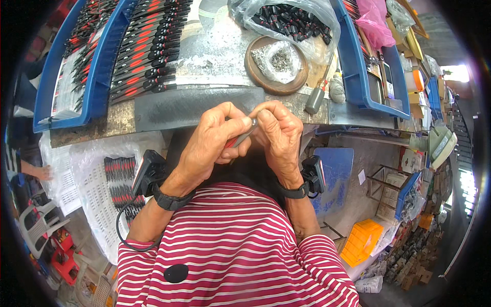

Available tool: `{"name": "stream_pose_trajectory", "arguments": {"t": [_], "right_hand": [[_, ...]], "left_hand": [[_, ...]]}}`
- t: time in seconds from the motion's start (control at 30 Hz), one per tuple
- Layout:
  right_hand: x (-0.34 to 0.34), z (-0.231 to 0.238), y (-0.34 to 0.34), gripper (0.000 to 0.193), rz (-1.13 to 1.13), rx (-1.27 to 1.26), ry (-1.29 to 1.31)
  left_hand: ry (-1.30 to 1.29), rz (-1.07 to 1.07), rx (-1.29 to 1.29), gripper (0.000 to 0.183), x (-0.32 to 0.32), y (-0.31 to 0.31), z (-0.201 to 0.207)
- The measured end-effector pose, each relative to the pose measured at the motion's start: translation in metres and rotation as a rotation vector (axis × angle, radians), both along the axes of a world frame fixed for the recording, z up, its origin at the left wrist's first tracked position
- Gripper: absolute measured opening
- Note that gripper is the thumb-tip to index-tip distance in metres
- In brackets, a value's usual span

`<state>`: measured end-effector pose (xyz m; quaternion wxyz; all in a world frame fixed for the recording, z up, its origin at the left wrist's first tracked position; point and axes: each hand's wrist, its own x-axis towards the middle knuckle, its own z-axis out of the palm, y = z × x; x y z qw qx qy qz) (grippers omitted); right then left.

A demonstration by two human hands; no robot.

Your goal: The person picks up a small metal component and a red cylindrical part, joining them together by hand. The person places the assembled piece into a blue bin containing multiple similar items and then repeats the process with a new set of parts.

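Observation:
In front of my chest, just off the bench edge, my left hand (pixel 212 135) is closed around a slim red-and-black tool (pixel 239 138), its kind mostly hidden by my fingers. A small shiny tip shows between my left thumb and my right hand (pixel 279 128). The right thumb and forefinger pinch close to that tip, and whatever they hold cannot be made out. Beyond my hands lies a wooden bowl (pixel 303 77) with a plastic bag of small metal pieces (pixel 280 60). A screwdriver (pixel 316 98) with a grey handle rests right of the bowl.
Many red-and-black tools (pixel 148 51) lie in rows at the left, beside a blue bin (pixel 92 105) holding more. An open clear bag (pixel 332 25) holds black parts (pixel 291 23). Another blue bin (pixel 358 87) stands at right. Another person's hand (pixel 43 172) shows far left.

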<state>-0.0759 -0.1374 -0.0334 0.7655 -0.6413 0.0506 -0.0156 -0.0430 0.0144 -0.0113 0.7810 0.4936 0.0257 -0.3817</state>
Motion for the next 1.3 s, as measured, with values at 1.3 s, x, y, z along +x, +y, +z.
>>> {"name": "stream_pose_trajectory", "arguments": {"t": [1.3], "right_hand": [[-0.008,-0.005,-0.009,0.011,0.141,-0.035,-0.006]], "left_hand": [[-0.436,-0.026,0.301,0.025,-0.016,0.001,-0.006]]}}
